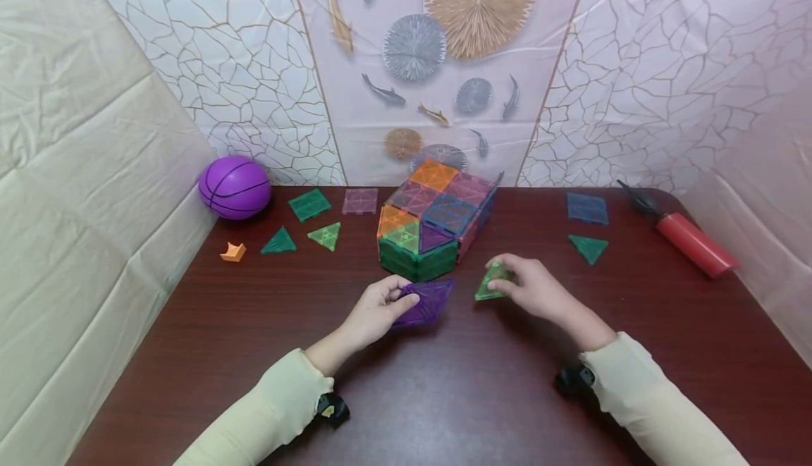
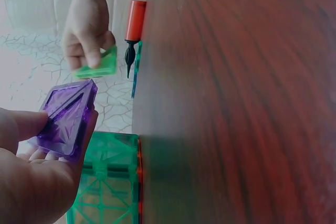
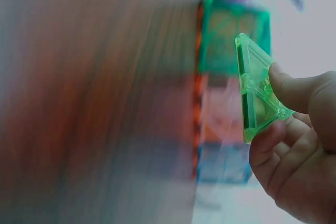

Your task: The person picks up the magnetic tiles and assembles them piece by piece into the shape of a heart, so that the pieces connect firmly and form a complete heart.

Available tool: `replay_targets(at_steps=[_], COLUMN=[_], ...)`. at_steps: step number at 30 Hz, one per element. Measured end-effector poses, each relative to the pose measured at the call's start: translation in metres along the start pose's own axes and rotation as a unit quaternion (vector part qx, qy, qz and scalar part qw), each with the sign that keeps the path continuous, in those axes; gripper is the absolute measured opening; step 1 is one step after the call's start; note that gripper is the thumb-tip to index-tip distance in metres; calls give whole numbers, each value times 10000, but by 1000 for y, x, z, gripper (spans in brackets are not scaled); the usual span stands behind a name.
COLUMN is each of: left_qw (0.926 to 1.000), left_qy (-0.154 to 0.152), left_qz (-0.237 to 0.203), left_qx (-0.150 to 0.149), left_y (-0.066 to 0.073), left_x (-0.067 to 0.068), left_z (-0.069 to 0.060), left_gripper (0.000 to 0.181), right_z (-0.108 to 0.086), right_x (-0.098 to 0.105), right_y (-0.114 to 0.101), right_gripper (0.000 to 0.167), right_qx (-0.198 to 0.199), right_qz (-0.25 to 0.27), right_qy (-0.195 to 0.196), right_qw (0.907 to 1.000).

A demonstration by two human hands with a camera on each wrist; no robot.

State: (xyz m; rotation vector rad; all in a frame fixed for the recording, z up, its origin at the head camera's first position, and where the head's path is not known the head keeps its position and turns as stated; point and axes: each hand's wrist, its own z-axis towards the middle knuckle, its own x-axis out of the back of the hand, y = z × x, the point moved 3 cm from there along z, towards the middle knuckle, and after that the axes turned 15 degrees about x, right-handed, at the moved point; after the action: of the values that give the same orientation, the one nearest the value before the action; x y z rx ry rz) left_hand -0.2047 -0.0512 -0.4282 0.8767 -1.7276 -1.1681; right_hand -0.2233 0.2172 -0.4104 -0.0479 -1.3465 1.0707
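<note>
My left hand (image 1: pixel 374 316) pinches purple magnetic tiles (image 1: pixel 431 301) between thumb and fingers; in the left wrist view the purple piece (image 2: pixel 65 114) looks thick, and how many tiles it comprises I cannot tell. To its right, my right hand (image 1: pixel 536 288) holds a light green triangular magnetic tile (image 3: pixel 254 95) by its edge, raised above the table. Just beyond both hands stands a box-like structure of magnetic tiles (image 1: pixel 415 201), with green front walls (image 1: pixel 419 261) and an orange, pink, blue, light green and purple top. The held tiles are apart from it.
Left of the structure lie a green square tile (image 1: pixel 309 205), a pink square tile (image 1: pixel 360 201), two triangles, an orange piece (image 1: pixel 232 252) and a purple ball (image 1: pixel 235 187). At right are a blue square tile (image 1: pixel 586 208), a green triangle (image 1: pixel 588 248) and a red pump (image 1: pixel 694 244).
</note>
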Motion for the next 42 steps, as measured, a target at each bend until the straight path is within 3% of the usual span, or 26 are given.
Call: replay_targets(at_steps=[7,14,20,28,34,42], left_qw=[9999,9997,9995,9958,9925,9906], left_qy=[35,-7,30,235,322,237], left_qz=[2,63,44,674,1123,1338], left_qx=[-100,-220,-322,-575,-370,-138], left_y=[6,11,10,2,-1,-2], left_x=[-4,-9,-9,-7,-7,-6], left_z=[-2,-4,-3,13,22,26], left_gripper=[14,12,9,5,8,6], right_z=[-1,0,0,8,13,17], right_x=[-16,-26,-30,-35,-42,-43], right_y=[-41,-54,-55,-41,-30,-29], right_gripper=[14,15,13,9,12,10], right_qx=[276,449,420,674,501,458], right_qz=[490,468,532,-32,-125,-163], right_qy=[-104,34,161,158,-34,-94], right_qw=[9984,9979,9976,9976,9987,9988])
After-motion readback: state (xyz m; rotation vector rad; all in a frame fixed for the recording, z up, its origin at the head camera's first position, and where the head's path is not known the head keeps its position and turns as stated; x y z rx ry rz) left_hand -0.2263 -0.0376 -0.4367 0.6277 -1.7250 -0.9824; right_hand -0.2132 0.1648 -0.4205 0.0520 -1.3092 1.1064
